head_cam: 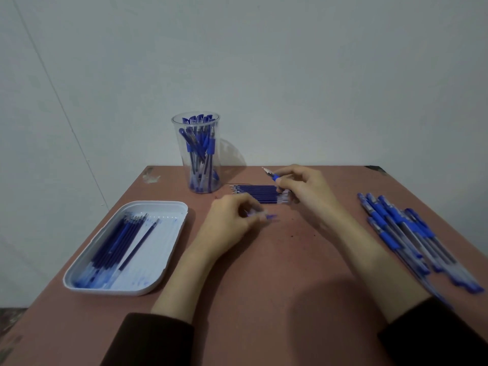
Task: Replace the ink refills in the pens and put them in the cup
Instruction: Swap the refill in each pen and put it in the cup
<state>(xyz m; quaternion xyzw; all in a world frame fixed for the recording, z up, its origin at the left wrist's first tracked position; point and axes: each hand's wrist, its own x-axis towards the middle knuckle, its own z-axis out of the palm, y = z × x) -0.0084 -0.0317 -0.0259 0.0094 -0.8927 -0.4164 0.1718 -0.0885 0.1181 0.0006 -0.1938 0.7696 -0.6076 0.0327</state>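
- We see a reddish-brown table (pixel 264 286) set against a pale wall, and everything below sits on it.
- A white tray (pixel 158 203) lies by the left edge. Blue refills (pixel 113 241) are bunched along its left side, 1 more lies slanted apart from them, and ink smears its floor.
- A loose pile of pens (pixel 412 239) with blue grips runs along the right edge, overlapping one another.
- A clear cup (pixel 196 154) stands upright at the far edge, left of centre. It holds a cluster of pens (pixel 200 143) leaning at mixed angles.
- Our right hand (pixel 303 188) is raised near the far edge, right of the cup. Its fingers are curled and clamped on a pen tip section (pixel 272 175), whose blue grip and pale point aim toward the far-left.
- Our left hand (pixel 232 223) is at mid-table, nearer to us than the right. Its fingertips pinch a pen piece (pixel 269 216) that looks blue and clear. It is too blurred for us to tell which part it is.
- The 2 hands are apart and each holds its own piece.
- A neat row of refills (pixel 256 193) lies flat between the cup and the right hand, side by side with tips toward the cup. The right hand covers the row's right end.
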